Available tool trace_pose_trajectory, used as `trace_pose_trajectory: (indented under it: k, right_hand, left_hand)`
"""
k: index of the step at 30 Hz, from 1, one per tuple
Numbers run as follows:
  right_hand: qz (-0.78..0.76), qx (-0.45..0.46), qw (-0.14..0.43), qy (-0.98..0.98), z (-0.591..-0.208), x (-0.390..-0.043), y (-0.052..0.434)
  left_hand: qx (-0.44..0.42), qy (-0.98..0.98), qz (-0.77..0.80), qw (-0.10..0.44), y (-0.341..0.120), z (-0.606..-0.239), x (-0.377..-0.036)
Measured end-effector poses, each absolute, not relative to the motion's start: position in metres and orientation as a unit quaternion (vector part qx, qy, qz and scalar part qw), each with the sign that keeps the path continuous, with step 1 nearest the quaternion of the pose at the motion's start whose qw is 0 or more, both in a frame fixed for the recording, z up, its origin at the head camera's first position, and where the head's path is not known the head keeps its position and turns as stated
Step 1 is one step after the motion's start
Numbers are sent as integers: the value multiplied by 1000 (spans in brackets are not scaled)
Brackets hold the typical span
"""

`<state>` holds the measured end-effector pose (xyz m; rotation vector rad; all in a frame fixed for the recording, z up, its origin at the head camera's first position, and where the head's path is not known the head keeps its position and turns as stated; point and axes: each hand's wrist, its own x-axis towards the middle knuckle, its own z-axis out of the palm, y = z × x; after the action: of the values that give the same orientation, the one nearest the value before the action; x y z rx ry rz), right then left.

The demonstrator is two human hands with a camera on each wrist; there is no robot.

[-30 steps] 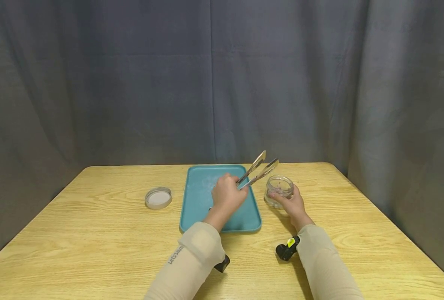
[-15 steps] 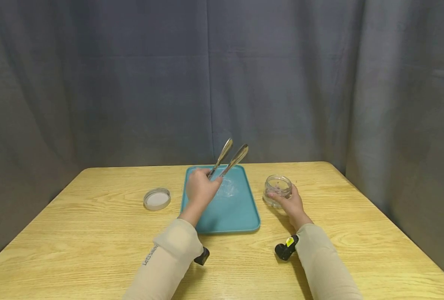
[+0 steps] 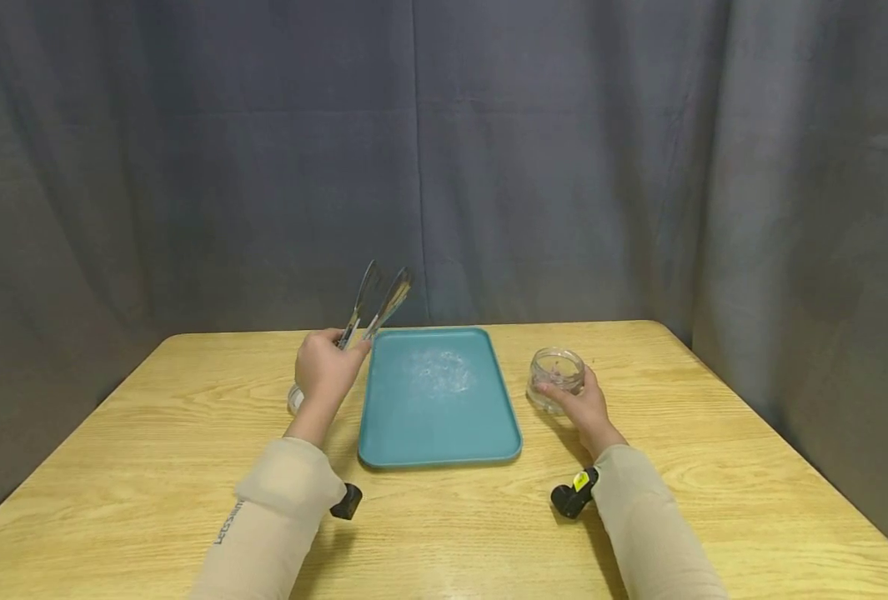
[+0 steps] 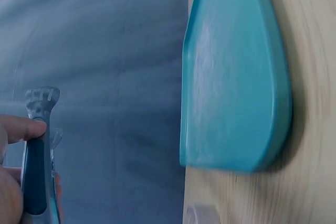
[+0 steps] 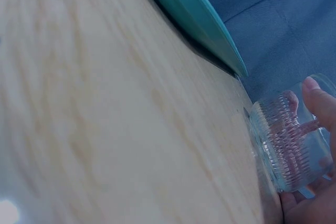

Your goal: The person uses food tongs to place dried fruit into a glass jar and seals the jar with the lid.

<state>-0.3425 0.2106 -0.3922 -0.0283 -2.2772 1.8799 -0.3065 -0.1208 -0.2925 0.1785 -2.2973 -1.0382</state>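
My left hand [image 3: 327, 367] grips a pair of metal tongs [image 3: 391, 302], raised left of the tray's far end with tips pointing up and spread apart. In the left wrist view a thumb presses along the dark handle of the tongs [image 4: 35, 174]. My right hand [image 3: 588, 408] is wrapped round a lidless clear glass jar [image 3: 539, 375] standing on the table right of the tray. Pinkish pieces show low inside the jar; the right wrist view shows its glass [image 5: 281, 140] with a ridged pattern. Partly hidden behind the left hand lies a round lid [image 3: 295, 398].
A teal tray [image 3: 444, 429] with whitish smears lies mid-table between the hands. The wooden table [image 3: 451, 533] ends at grey curtains [image 3: 301, 167] behind and on both sides. Black wrist cameras [image 3: 348, 502] hang under both sleeves.
My left hand has carried the tongs leftward from over the tray, now overlapping the lid in the head view. The right hand and jar have stayed in place.
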Motion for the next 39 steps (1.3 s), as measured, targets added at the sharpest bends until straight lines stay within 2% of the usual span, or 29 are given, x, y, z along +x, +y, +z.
trace_pose_trajectory:
  k: [12,22,39]
  right_hand:
    - [634,-8,94,-767,-393,-339,210]
    - [632,-9,90,-770,-394,-339,214]
    - [631,-18,95,-770,-395,-338,212]
  left_hand:
    - [147,-867,-396,265,-178,-291,-298]
    - [204,-860,-404,234,-214,-309,-295]
    - [221,-884,-351,214,-252,-340,-294]
